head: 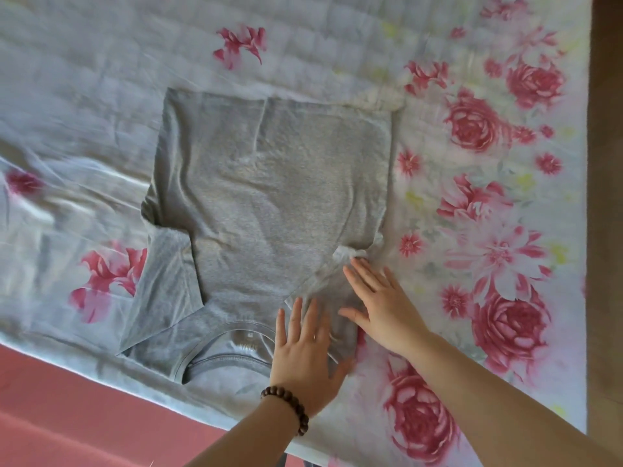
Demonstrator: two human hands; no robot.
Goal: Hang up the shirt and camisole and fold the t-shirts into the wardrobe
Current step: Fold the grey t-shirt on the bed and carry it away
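Left hand (305,360) and right hand (382,306), fingers (296,313) spread flat, press grey t-shirt (269,183) near bedsheet (101,79) edge.

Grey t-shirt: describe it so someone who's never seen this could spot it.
A bed sheet printed with pink roses fills the view. The grey t-shirt lies in its middle, collar toward the near edge, left hand and right hand flat on it. It is the only plain, unpatterned cloth.

The grey knit t-shirt (269,197) lies flat on the flower-printed quilted bed cover (101,96), its collar (215,342) at the near edge. The left hand (303,358) rests flat on it right of the collar; the right hand (384,311) lies just beside, further right.
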